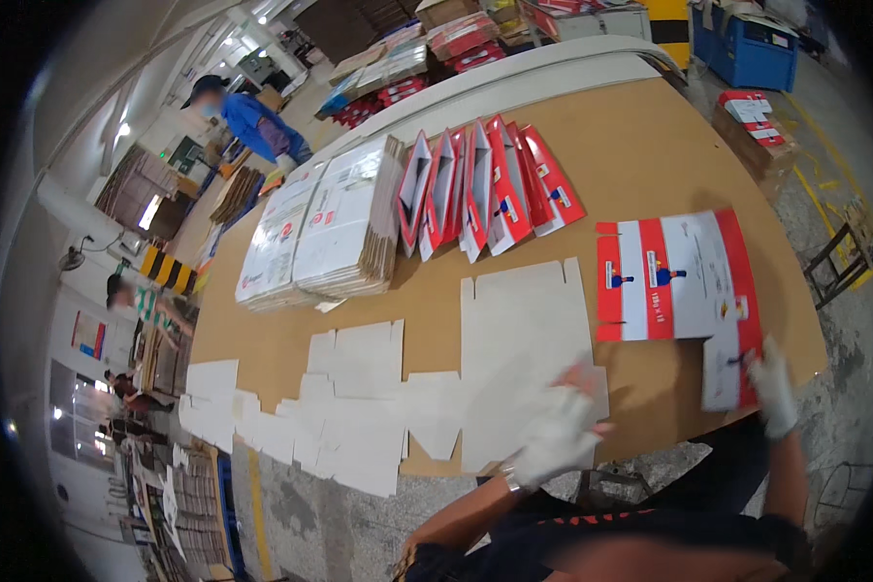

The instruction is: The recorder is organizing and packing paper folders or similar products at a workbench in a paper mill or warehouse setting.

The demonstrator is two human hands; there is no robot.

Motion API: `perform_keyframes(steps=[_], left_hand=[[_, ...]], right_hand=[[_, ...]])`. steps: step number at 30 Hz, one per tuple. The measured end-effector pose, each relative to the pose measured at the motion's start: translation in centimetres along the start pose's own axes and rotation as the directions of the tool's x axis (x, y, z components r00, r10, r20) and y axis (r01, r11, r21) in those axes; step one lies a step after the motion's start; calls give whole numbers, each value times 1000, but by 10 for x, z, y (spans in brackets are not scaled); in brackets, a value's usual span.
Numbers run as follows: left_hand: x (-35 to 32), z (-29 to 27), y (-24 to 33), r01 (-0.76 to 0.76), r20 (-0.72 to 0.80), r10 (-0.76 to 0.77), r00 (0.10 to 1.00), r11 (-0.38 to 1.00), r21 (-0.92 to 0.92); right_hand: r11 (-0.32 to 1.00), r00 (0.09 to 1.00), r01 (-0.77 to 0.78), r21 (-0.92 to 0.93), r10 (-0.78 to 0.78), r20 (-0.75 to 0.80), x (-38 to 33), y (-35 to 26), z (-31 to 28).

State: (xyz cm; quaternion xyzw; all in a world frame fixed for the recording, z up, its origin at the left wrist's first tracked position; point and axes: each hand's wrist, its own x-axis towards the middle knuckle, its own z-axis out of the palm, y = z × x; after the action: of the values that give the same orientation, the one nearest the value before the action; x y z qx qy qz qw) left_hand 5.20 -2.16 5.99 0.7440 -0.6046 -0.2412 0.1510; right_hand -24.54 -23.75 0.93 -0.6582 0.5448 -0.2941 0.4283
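Note:
My left hand [560, 424], in a white glove with bare fingertips, hovers at or just over the right edge of a plain white die-cut cardboard blank [522, 320]. Its thumb and fingers are apart, holding nothing. A red-and-white printed cardboard blank [694, 276] lies on the table at the right, with a tab reaching down toward me. At that lower right edge my right hand [772, 390], also gloved, has its fingers closed on the printed cardboard blank. More white cardboard blanks [354, 417] lie overlapping along the near edge, left of my left hand.
The brown tabletop [650, 136] carries a strapped stack of flat white cartons [325, 223] and several folded red-and-white boxes [485, 184] standing in a row behind the blanks. A co-worker in blue [257, 126] stands beyond the far left. A blue bin [742, 48] stands past the far right corner.

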Motion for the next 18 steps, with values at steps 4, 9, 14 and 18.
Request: perform_keyframes(steps=[4,9,14,18], left_hand=[[-55,-6,-87,145,-362,-50,931,960,241],[-92,19,-126,308,-329,-210,921,908,283],[-94,13,-122,314,-358,-205,911,907,280],[-102,12,-135,278,-381,-150,913,909,310]], right_hand=[[931,935,321,-172,-284,210,150,-9,-38],[901,913,367,-229,-302,275,318,-69,106],[899,883,405,-167,-337,327,305,-148,250],[396,543,752,-526,-826,154,174,-171,235]])
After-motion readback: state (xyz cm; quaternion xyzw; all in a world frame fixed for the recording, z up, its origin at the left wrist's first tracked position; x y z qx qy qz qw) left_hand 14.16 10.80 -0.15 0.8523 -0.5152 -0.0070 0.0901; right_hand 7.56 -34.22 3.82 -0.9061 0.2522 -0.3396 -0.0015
